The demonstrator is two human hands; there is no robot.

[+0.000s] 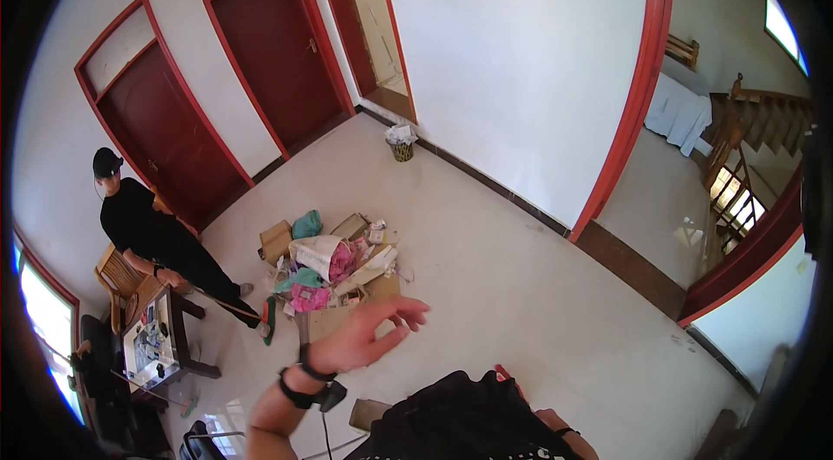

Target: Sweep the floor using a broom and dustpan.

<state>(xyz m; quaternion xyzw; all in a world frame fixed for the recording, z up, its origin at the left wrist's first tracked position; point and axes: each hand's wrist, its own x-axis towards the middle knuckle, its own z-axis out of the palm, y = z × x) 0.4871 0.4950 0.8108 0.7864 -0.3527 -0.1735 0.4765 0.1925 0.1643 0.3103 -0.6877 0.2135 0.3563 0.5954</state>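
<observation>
Left grip (366, 336) half-curled in mid-air

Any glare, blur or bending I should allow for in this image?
Head view: left-edge window washed out white; pale floor shows glossy reflections at lower left; red doorframe at right bows with the fisheye; left hand looks fairly clear.

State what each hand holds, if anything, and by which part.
The left hand holds nothing. Whether the right hand holds anything cannot be told: the black shirt hides most of it.
</observation>
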